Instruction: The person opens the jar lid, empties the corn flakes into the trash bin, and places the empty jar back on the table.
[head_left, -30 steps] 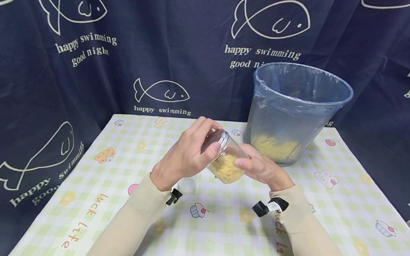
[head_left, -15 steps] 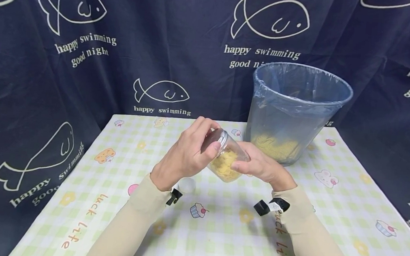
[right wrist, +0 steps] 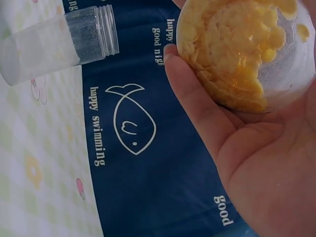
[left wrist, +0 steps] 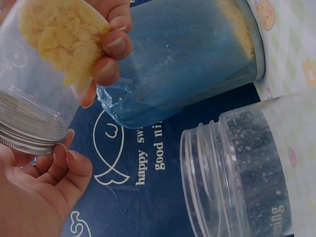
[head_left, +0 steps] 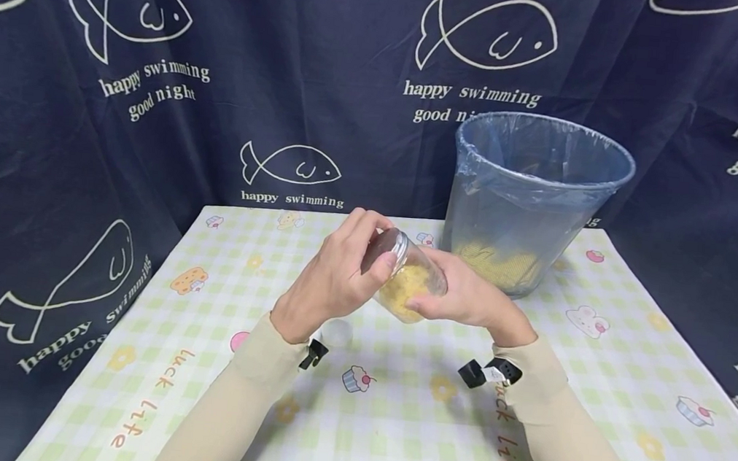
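Left grip pinches the silver lid, right grip wraps the jar of yellow flakes, held tilted, lid end up, above the surface. Second jar stands open nearby; lined bin behind, to the right.

You face a dark navy curtain hanging in soft folds across the far side and down the left and right, printed with white fish outlines and "happy swimming good night". Nearer you, the tabletop shows pale green-and-white checks.
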The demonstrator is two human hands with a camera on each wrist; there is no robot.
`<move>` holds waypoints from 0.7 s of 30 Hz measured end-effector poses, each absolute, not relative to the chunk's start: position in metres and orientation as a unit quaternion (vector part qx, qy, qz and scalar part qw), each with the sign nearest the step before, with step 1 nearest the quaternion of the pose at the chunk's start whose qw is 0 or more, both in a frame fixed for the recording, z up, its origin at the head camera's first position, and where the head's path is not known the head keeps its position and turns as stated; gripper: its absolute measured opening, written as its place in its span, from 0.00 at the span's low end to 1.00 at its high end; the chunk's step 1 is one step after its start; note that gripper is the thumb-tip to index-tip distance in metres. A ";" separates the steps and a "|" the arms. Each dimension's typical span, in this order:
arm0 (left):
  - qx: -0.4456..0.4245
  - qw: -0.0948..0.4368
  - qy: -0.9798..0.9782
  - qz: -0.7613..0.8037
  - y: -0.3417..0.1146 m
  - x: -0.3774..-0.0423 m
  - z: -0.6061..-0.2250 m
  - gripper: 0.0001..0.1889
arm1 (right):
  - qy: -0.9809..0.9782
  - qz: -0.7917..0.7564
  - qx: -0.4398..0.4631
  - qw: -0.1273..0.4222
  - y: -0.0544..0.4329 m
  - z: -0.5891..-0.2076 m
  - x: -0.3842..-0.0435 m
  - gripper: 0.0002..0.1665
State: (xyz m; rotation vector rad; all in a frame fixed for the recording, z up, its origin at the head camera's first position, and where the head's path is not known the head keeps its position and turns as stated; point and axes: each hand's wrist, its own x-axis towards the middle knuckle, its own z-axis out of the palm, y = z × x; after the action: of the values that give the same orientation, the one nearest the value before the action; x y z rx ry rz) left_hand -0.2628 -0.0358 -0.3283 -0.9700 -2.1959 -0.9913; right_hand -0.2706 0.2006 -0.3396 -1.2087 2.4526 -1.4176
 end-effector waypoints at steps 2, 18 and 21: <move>-0.358 0.269 -0.815 -0.368 -0.036 -0.263 -0.328 0.25 | 0.812 -0.441 -0.381 0.013 0.200 -0.337 -0.268 0.33; -0.303 0.276 -0.835 -0.366 -0.034 -0.266 -0.333 0.24 | 0.872 -0.339 -0.333 -0.119 0.189 -0.333 -0.258 0.50; -0.290 0.281 -0.838 -0.366 -0.033 -0.265 -0.332 0.25 | 0.864 -0.337 -0.344 -0.145 0.188 -0.335 -0.259 0.50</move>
State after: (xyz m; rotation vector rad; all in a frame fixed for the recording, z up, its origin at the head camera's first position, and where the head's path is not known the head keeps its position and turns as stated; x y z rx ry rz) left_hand -0.2654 -0.0327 -0.3319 -0.7771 -2.2466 -0.9812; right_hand -0.2591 0.1882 -0.3350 -1.1945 2.9990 -1.1689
